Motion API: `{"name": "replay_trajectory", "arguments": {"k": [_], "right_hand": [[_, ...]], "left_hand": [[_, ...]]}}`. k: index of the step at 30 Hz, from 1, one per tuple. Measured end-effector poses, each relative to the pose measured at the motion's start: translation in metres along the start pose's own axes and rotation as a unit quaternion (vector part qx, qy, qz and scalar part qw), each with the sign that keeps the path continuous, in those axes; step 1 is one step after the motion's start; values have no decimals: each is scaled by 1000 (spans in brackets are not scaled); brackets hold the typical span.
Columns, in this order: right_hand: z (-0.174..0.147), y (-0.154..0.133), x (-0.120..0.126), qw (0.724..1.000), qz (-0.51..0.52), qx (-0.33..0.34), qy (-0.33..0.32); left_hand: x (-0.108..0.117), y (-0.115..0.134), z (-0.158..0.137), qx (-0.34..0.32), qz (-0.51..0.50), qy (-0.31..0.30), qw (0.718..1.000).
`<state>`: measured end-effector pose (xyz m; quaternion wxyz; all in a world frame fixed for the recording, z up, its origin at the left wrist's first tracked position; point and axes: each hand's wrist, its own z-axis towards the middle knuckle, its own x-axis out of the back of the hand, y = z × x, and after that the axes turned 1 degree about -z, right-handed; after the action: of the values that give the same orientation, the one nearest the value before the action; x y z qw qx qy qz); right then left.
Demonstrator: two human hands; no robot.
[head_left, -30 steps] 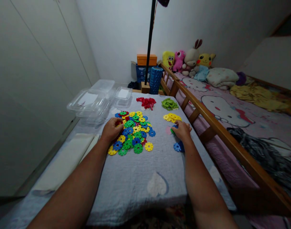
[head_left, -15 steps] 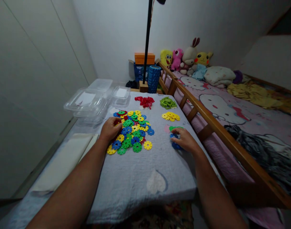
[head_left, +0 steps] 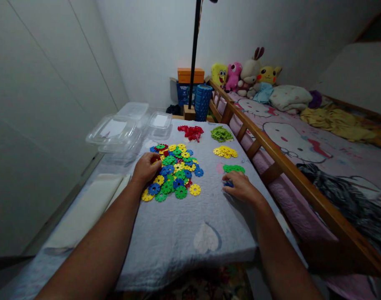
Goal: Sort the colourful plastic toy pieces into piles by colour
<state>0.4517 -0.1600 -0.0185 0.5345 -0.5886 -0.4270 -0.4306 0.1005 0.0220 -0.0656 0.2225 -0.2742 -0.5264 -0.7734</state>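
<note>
A mixed pile of notched plastic snowflake discs (head_left: 174,171) in blue, green, yellow and red lies on the cloth-covered table. My left hand (head_left: 146,170) rests at the pile's left edge, thumb and index finger apart; its other fingers are partly hidden. Further right, my right hand (head_left: 240,186) curls around blue snowflake discs (head_left: 228,183), which show between thumb and fingers. Just beyond it lies a small group of green discs (head_left: 234,168). Behind that are yellow discs (head_left: 225,151), then a light green heap (head_left: 221,133) and a red heap (head_left: 190,133).
Clear plastic containers with lids (head_left: 113,131) stand at the back left. A folded cream cloth (head_left: 87,212) lies on the left side. The wooden bed rail (head_left: 271,154) runs along the table's right side. A black pole (head_left: 193,58) rises behind the table.
My right hand has closed in over the blue discs, covering more of them and leaving the green group in fuller view. My left hand stays at the mixed pile.
</note>
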Motion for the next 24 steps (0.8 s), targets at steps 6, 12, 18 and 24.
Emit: {"name": "replay_trajectory", "arguments": {"k": [6, 12, 18, 24], "right_hand": [[40, -48, 9, 998, -16, 62, -5], [71, -88, -10, 996, -79, 39, 21], [76, -83, -28, 997, -55, 19, 42], [79, -73, -28, 997, 58, 26, 41]], "left_hand": [[-1, -2, 1, -2, -1, -2, 1000], [0, -2, 1, -2, -10, -2, 1000], [-1, -2, 0, -2, -9, -6, 1000], [-2, -4, 0, 0, -11, -3, 1000]]}}
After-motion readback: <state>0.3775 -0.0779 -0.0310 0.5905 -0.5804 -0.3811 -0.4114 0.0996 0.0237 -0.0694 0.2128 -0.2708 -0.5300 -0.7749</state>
